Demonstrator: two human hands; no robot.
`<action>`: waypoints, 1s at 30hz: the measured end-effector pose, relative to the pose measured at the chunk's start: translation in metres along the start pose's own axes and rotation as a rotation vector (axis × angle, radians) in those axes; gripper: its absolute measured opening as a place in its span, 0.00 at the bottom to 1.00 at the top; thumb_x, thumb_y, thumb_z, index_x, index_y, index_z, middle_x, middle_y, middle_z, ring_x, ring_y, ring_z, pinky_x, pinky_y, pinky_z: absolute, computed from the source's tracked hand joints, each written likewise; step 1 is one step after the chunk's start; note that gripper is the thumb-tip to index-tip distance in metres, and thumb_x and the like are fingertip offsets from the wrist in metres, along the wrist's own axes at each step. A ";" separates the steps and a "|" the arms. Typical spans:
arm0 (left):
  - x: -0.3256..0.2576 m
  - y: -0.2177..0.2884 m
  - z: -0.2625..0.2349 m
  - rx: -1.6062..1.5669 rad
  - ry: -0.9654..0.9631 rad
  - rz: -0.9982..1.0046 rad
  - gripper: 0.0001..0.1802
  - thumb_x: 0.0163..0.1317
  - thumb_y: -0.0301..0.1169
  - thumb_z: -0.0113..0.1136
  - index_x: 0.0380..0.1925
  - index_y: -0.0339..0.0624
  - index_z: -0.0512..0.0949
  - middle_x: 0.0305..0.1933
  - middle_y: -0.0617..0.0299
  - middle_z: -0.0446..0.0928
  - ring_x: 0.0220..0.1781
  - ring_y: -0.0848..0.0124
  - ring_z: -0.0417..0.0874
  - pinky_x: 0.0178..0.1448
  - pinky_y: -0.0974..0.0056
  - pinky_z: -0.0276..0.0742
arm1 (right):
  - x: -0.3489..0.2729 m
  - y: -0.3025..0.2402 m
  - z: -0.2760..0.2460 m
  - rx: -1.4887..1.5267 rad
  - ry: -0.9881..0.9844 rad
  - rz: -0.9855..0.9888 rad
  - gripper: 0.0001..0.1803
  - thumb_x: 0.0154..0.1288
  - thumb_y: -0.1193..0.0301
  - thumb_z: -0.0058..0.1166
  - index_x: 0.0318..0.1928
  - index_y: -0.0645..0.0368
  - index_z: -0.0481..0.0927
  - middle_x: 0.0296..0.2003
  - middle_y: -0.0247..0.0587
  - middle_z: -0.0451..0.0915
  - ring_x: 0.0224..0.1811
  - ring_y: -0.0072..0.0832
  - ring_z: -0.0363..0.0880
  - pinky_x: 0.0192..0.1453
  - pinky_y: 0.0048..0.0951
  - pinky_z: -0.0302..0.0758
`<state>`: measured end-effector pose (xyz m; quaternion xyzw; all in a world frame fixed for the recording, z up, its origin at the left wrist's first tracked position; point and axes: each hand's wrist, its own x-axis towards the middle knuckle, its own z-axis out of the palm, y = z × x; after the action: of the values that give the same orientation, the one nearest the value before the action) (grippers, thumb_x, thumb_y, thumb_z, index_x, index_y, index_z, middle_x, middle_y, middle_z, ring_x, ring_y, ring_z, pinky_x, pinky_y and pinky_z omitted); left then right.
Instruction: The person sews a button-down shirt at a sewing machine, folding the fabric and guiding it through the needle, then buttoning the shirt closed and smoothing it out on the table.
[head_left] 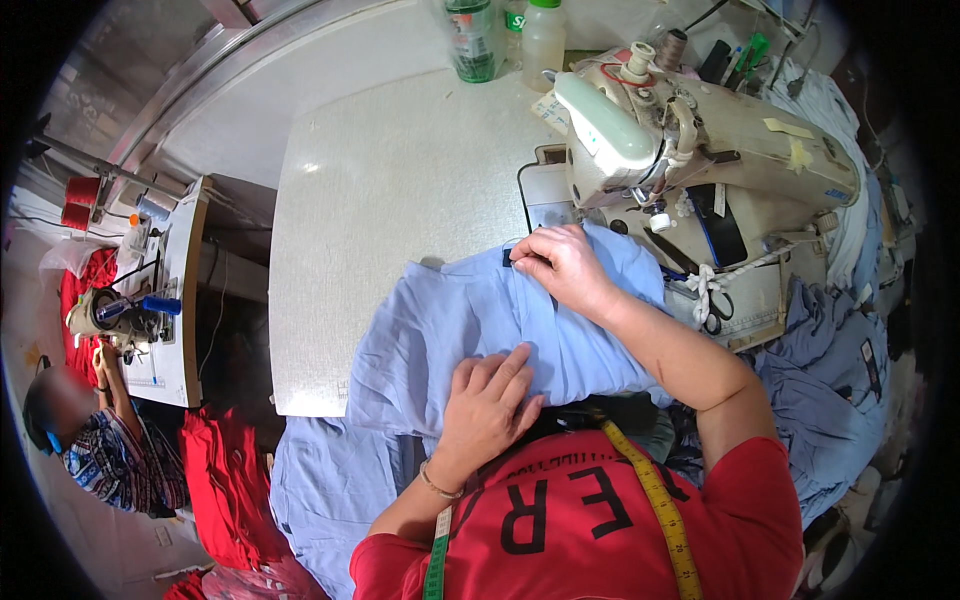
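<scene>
A light blue garment (pixel 430 310), perhaps a shirt, is spread over the front of the sewing table and hangs off its near edge. My right hand (pixel 565 265) is closed at the garment's far edge, thumb and fingers pinching the cloth beside a small dark label (pixel 507 257). Nearer to me, my left hand (pixel 488 400) lies on the cloth with its fingers stretched out. Just beyond my right hand stands the sewing machine (pixel 625 130), its needle area close to the garment's far edge.
Scissors (pixel 717 312) and a dark phone (pixel 718 222) lie right of my right hand. Bottles (pixel 543 45) stand at the table's back. More blue garments (pixel 825 400) are heaped at right. At far left, another person (pixel 120 450) works at a machine with red cloth (pixel 225 490) nearby.
</scene>
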<state>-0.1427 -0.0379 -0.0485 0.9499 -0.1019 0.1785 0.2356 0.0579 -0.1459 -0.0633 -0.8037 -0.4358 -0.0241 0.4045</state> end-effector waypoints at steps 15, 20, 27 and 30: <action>-0.003 -0.002 0.000 -0.033 0.003 -0.003 0.19 0.51 0.35 0.65 0.42 0.39 0.75 0.57 0.57 0.74 0.51 0.61 0.74 0.58 0.54 0.65 | 0.009 -0.007 0.008 0.028 -0.039 0.031 0.04 0.56 0.71 0.59 0.31 0.56 0.79 0.30 0.34 0.80 0.36 0.32 0.78 0.48 0.34 0.65; -0.003 -0.001 -0.001 -0.041 -0.004 -0.009 0.20 0.51 0.35 0.65 0.43 0.39 0.75 0.57 0.57 0.74 0.52 0.60 0.74 0.58 0.54 0.65 | 0.010 -0.009 0.006 0.031 -0.049 0.041 0.04 0.55 0.71 0.59 0.31 0.55 0.78 0.29 0.33 0.79 0.36 0.31 0.78 0.48 0.34 0.65; 0.014 -0.005 -0.009 -0.044 0.011 -0.077 0.22 0.53 0.37 0.65 0.46 0.39 0.74 0.56 0.54 0.72 0.53 0.56 0.73 0.59 0.53 0.64 | 0.009 -0.009 0.005 0.013 -0.055 0.024 0.04 0.56 0.71 0.58 0.32 0.55 0.78 0.30 0.34 0.79 0.37 0.32 0.78 0.48 0.35 0.65; 0.029 -0.009 -0.012 0.047 0.032 -0.088 0.23 0.53 0.39 0.65 0.46 0.38 0.74 0.56 0.53 0.72 0.54 0.55 0.71 0.60 0.52 0.64 | 0.008 -0.008 0.005 -0.017 -0.053 0.009 0.04 0.56 0.71 0.58 0.32 0.54 0.79 0.31 0.33 0.79 0.38 0.32 0.77 0.48 0.36 0.65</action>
<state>-0.1174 -0.0274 -0.0306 0.9557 -0.0521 0.1855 0.2227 0.0558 -0.1347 -0.0585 -0.8095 -0.4423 -0.0045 0.3861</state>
